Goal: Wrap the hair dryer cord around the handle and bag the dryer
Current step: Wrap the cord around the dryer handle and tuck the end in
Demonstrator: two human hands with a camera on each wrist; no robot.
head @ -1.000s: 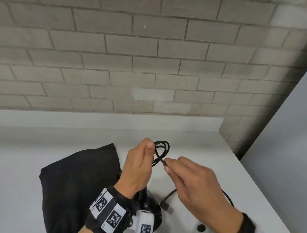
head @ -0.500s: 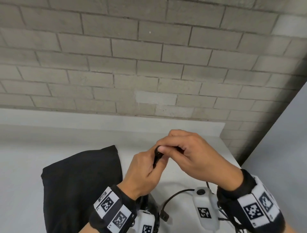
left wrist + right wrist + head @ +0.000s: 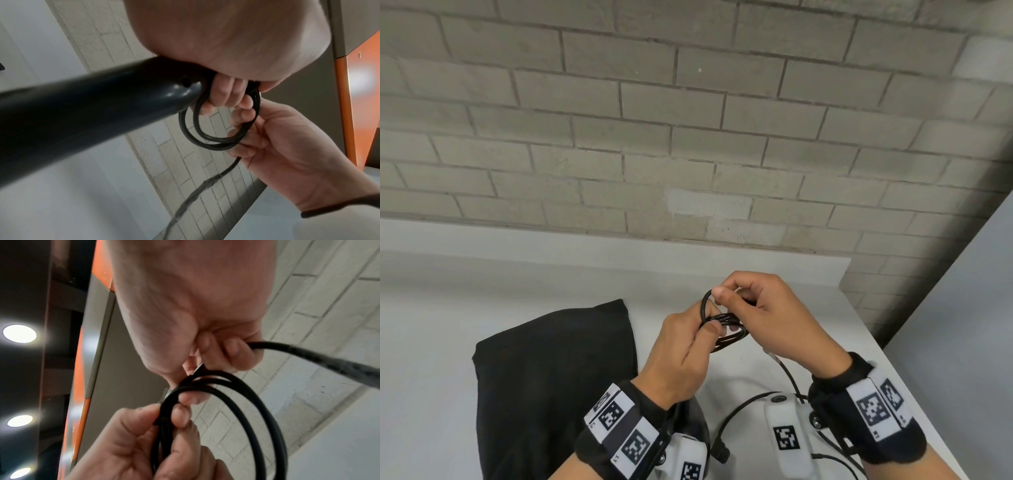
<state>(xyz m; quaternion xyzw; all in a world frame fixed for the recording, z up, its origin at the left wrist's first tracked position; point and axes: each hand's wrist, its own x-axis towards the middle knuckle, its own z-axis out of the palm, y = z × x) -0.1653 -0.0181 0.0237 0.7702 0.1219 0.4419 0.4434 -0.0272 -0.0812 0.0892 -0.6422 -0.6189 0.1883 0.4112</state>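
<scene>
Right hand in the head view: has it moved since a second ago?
Yes. The right hand has gone up and away from the camera, over the cord coil, now further up the white table towards the brick wall.

Glossy plastic handle (image 3: 92,116), matt cloth bag (image 3: 551,370)

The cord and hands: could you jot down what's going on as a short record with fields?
cord: black, gathered into loops, loose tail trailing down to the table
left hand: pinches the loops, also holds the dryer handle
right hand: grips the cord above the loops
bag: black cloth, lying flat on the table, left of the hands
</scene>
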